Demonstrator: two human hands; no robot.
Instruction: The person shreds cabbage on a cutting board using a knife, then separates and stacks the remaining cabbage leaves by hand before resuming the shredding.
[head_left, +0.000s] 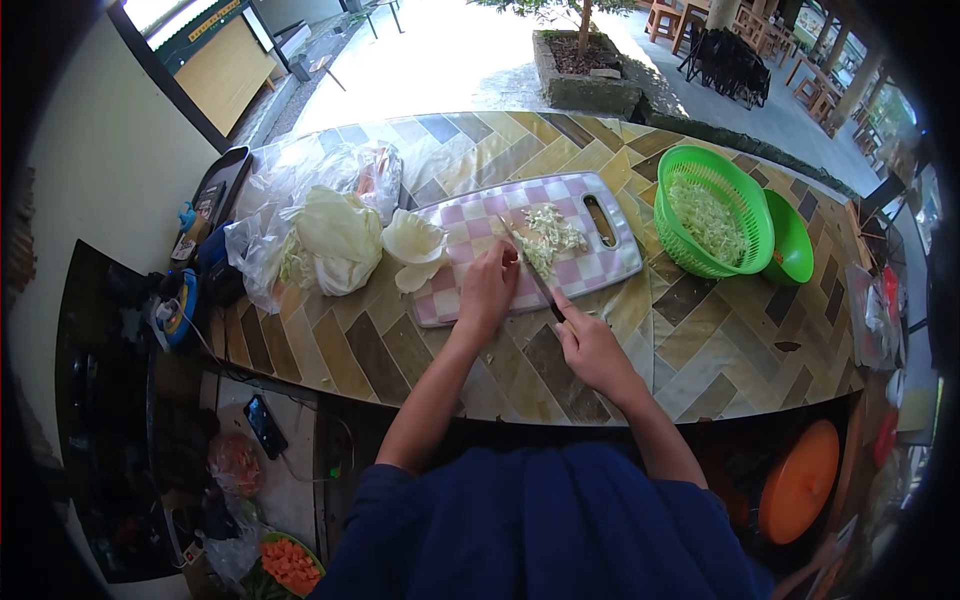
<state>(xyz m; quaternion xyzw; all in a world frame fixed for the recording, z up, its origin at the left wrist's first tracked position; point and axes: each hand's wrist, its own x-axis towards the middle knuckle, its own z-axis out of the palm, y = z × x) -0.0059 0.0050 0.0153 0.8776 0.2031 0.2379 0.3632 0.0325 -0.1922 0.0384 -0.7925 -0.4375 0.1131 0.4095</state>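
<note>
On the tiled bench [700,350], cabbage head [335,240] mostly uncut in its bag, checked board [470,215] mid-job, green colander [690,160] approx. half full of shreds, left hand [487,290] curled, pinning the chopped pile [548,235], right hand [590,350] closed round the knife [535,275] w/ blade on the board; no legible labels.

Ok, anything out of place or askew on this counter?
Only mildly: the green colander of shredded cabbage leans tilted against the green bowl, not level. The cutting board lies skewed on the counter. Nothing spilled or damaged that I can see.
</note>
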